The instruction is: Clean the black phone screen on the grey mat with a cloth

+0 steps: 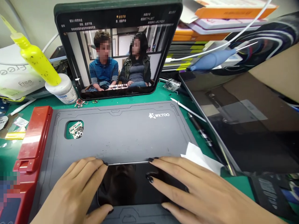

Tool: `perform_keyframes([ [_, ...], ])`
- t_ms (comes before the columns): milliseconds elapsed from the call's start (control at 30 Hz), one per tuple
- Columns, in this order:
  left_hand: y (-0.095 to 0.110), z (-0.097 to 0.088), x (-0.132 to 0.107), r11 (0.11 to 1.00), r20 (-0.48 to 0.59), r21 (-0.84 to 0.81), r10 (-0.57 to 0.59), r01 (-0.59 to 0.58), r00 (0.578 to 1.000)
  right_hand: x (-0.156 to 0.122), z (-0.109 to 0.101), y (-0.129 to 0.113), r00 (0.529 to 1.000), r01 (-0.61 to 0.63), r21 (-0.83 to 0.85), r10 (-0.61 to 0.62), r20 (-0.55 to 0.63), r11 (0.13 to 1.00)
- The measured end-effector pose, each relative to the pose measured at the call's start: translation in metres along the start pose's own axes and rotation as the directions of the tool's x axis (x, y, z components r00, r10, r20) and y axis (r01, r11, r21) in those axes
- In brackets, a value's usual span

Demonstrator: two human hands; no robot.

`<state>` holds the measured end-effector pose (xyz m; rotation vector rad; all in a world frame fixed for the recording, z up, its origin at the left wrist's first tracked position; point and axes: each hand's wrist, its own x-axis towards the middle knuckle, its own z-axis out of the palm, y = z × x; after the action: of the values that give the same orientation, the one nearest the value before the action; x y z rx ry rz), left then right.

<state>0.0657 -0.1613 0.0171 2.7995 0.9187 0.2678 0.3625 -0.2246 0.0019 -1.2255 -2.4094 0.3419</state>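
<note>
A smartphone (126, 185) with a dark, glossy screen lies sideways on the grey WKTOO work mat (130, 130), near its front edge. My left hand (79, 186) is closed round the phone's left end, fingers at the far edge and thumb at the near edge. At the right end, my right hand (191, 183) grips the phone, with one fingertip at the far edge, another finger across the glass and the thumb by the near edge. The phone's two ends are partly hidden under my hands.
A tablet (116, 62) playing a video stands behind the mat. To the left are a yellow bottle (38, 59), a white jar (62, 88) and a red fixture (35, 137). A white tissue (198, 155), a pen-like tool (201, 129) and a large dark panel (245, 124) lie right.
</note>
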Motion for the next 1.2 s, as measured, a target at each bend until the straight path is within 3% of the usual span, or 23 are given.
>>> perform_keyframes([
  [267,-0.003,0.011,-0.009,1.000,-0.012,0.009,-0.013,0.013,1.000,-0.011,0.013,0.004,0.999,-0.041,0.026,0.042,-0.022,0.999],
  [600,0.000,0.001,0.001,1.000,-0.009,-0.026,-0.017,0.017,1.000,-0.004,0.003,0.001,0.998,-0.058,0.034,0.057,0.026,0.998],
  [767,0.001,0.000,-0.001,0.998,0.043,-0.048,-0.042,0.044,0.998,-0.001,-0.001,0.000,0.999,-0.020,0.023,0.020,0.025,1.000],
  [1067,0.002,0.000,-0.001,0.997,0.067,-0.061,-0.051,0.055,0.996,-0.005,0.000,0.001,0.997,-0.028,0.013,0.027,0.072,1.000],
  [1200,0.002,0.001,-0.001,0.997,0.071,-0.059,-0.045,0.049,0.996,-0.008,0.000,0.002,0.988,0.002,-0.014,0.001,0.157,1.000],
])
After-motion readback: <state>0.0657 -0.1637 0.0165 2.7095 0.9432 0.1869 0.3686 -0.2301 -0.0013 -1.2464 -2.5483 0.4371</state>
